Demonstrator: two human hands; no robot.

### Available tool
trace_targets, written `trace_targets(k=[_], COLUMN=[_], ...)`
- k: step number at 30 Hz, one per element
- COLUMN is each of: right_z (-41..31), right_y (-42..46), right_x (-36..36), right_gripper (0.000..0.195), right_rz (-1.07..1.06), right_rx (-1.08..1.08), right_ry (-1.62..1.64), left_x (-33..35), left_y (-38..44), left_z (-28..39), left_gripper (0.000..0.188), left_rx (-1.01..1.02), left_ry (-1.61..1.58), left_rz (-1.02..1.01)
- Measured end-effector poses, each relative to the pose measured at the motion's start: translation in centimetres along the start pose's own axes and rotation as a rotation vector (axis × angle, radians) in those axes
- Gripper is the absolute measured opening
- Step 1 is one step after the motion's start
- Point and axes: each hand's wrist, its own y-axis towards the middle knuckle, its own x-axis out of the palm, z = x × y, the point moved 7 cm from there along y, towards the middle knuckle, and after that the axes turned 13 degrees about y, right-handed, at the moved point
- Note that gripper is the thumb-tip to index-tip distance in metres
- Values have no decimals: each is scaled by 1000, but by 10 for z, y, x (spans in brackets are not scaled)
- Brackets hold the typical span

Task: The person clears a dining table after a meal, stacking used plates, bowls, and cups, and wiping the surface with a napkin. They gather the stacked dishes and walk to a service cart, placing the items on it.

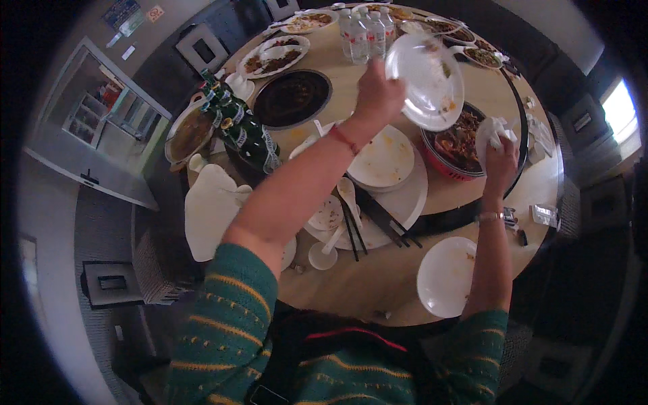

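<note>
My left hand [377,96] grips the rim of a white plate [422,76], tilted so its food-smeared face shows. Scraps cling along its right side. Beneath that plate is a round red-sided pot [450,169] with dark food remains inside. In my right hand [501,162] is a crumpled white tissue [495,132], held beside the pot's right side. A pale rounded thing behind the tissue is too unclear to name. Below my left wrist rests a stack of soiled white plates [382,157]. A smeared white plate [445,278] lies near the table's front edge, partly behind my right forearm.
Green glass bottles [248,136] stand at the left, beside a dish of soup [190,134]. Clear water bottles [367,38] stand at the back. Black chopsticks [352,228], white spoons [348,195] and a small cup [322,255] lie in front. A dark round hotplate [293,98] is set further back.
</note>
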Motion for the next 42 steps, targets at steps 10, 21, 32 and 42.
trace_targets(k=[10,21,32,42], right_z=[-40,-121,-148,-206], right_y=[-87,-229,-345,-374], right_x=[-37,-105,-78,-37], right_gripper=[27,23,41,37], right_rz=[-223,-352,-853,-862], right_rx=[62,90,46,11], right_ry=[207,265,201,349], left_x=[21,2,-268,-227], left_y=[-195,-247,-472,-458], left_z=[-99,-100,-263,-305], left_gripper=[31,16,13,26], left_rx=[-1076,-1014,-1164,-1379], left_ry=[-857,-866,352,-104], left_rz=[-190,-200,27,-170])
